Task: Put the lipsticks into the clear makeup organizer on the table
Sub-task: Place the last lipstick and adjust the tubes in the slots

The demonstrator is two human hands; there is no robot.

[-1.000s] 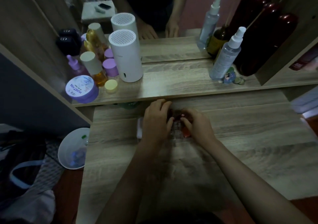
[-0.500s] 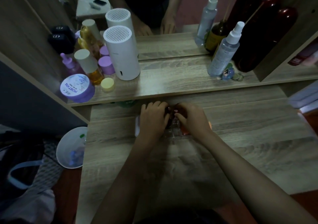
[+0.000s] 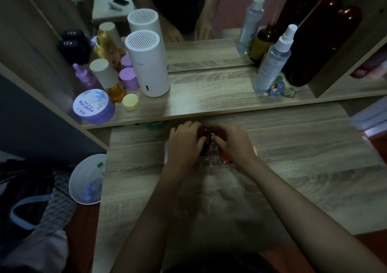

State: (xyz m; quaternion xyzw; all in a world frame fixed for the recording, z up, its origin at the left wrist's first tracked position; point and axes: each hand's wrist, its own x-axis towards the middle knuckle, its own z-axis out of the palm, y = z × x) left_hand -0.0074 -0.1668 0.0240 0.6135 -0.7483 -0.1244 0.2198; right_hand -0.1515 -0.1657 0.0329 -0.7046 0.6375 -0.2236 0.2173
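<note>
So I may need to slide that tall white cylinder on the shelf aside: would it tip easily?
Possibly. The white cylinder is tall against its base, so a push near its slatted top could topple it; push low instead. Its smooth sides probably slide on the wooden shelf.

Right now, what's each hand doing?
Left hand: curled over the organizer; grip cannot be told.
Right hand: fingers pinched at the organizer; contents cannot be told.
</note>
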